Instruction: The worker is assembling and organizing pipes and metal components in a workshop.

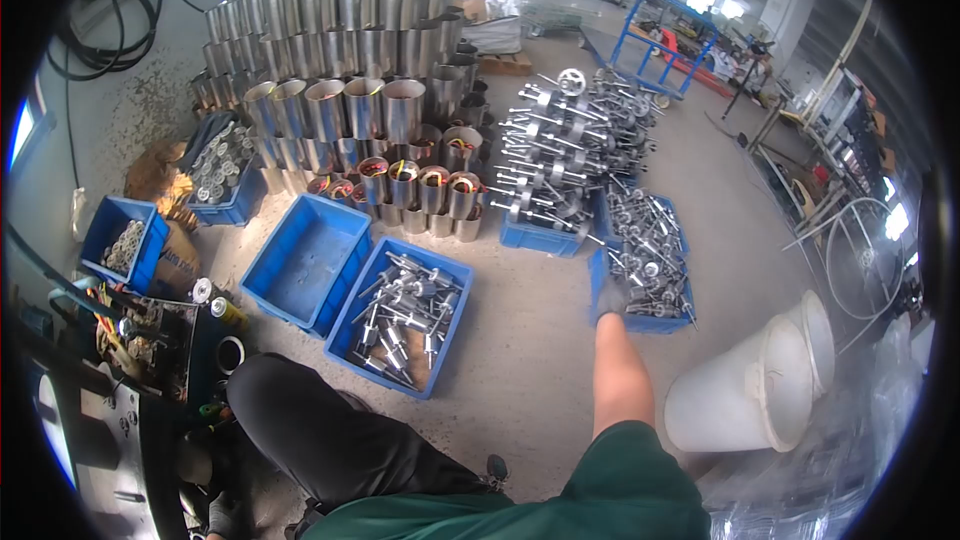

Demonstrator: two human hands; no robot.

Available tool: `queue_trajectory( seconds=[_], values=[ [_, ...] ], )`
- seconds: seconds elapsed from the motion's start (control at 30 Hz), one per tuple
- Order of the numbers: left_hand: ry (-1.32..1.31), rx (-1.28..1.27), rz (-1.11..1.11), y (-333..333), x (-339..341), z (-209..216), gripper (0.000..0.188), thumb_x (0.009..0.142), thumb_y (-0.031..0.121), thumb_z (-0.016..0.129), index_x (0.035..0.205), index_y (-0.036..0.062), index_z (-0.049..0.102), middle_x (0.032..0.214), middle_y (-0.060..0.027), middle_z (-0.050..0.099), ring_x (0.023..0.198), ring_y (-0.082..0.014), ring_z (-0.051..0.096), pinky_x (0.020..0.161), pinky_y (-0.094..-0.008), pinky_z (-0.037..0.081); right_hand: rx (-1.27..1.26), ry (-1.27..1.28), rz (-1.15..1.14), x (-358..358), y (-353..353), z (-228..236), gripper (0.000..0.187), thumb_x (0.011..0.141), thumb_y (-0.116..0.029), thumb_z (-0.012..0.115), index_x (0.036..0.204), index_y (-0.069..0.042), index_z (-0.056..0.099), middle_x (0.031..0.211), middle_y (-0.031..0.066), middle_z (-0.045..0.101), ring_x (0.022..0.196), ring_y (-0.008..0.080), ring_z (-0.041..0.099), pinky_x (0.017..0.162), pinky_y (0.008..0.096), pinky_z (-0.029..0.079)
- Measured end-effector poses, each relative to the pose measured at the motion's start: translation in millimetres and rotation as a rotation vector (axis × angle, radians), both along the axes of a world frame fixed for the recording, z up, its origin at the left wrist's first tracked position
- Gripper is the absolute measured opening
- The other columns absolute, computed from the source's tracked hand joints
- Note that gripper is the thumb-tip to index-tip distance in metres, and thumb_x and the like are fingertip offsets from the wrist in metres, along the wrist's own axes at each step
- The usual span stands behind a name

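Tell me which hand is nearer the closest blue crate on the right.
Right. The blurred right hand is at the blue crate's near left corner; contact is unclear. The left hand is far from it, at the picture's lower left.

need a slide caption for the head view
Right hand, blurred, at a blue bin of shafted metal parts, with metal cylinders stacked off to the left.

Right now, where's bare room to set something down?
Bare floor between the blue bin of metal shafts and the right hand, blurred at another parts bin. The open blue bin left of the shafts also shows a bare base. Crowded: stacked metal cylinders behind it, the rotor pile, and the tools at far left.
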State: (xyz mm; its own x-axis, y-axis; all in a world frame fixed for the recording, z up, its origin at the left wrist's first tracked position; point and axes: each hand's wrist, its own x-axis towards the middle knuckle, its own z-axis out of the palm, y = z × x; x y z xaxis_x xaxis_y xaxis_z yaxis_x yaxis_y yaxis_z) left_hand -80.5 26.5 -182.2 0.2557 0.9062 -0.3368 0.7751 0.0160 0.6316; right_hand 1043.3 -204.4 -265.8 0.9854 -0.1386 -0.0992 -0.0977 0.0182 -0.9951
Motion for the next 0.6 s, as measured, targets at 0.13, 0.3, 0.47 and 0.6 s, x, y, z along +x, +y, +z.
queue_trajectory(
  seconds=[0.13, 0.3, 0.47, 0.6],
  values=[
    [0.09, 0.041, 0.012, -16, 21, 27, 0.023, 0.094, 0.014, 0.077, 0.11, -0.0015, 0.071, 0.093, -0.0144, 0.077, 0.084, -0.023, 0.07, 0.081, -0.0377, 0.058, 0.2, 0.186, 0.234, -149, 55, -53, 0.051, 0.089, 0.008, 0.073, 0.138, -0.002, 0.061, 0.084, 0.0017, 0.062, 0.068, 0.0145, 0.06, 0.06, 0.031, 0.048],
    [0.074, -0.109, 0.047, -26, 25, 28, 0.041, 0.094, 0.017, 0.077, 0.13, -0.0011, 0.069, 0.118, -0.0205, 0.078, 0.108, -0.0335, 0.075, 0.094, -0.0416, 0.059, -0.163, -0.201, 0.55, -285, 138, -28, 0.032, 0.098, -0.01, 0.076, 0.127, 0.002, 0.069, 0.103, 0.0086, 0.072, 0.084, 0.0192, 0.069, 0.078, 0.0348, 0.058],
    [0.217, -0.024, -0.041, -38, 31, 36, 0.043, 0.095, 0.028, 0.077, 0.13, 0.0028, 0.071, 0.111, -0.0219, 0.079, 0.103, -0.036, 0.077, 0.093, -0.0451, 0.06, -0.441, -0.146, 1.178, -355, 213, -25, 0.034, 0.097, -0.018, 0.074, 0.127, -0.003, 0.072, 0.096, 0.0041, 0.073, 0.086, 0.0195, 0.071, 0.076, 0.0368, 0.058],
    [0.401, -0.03, -0.129, -47, 48, 67, 0.041, 0.098, 0.034, 0.071, 0.126, 0.0038, 0.072, 0.112, -0.022, 0.078, 0.106, -0.0415, 0.075, 0.095, -0.0483, 0.059, -0.88, 0.401, 1.333, -386, 274, -97, 0.057, 0.086, -0.043, 0.083, 0.133, -0.011, 0.077, 0.114, 0.0137, 0.081, 0.099, 0.0255, 0.077, 0.09, 0.0401, 0.062]
  ],
)
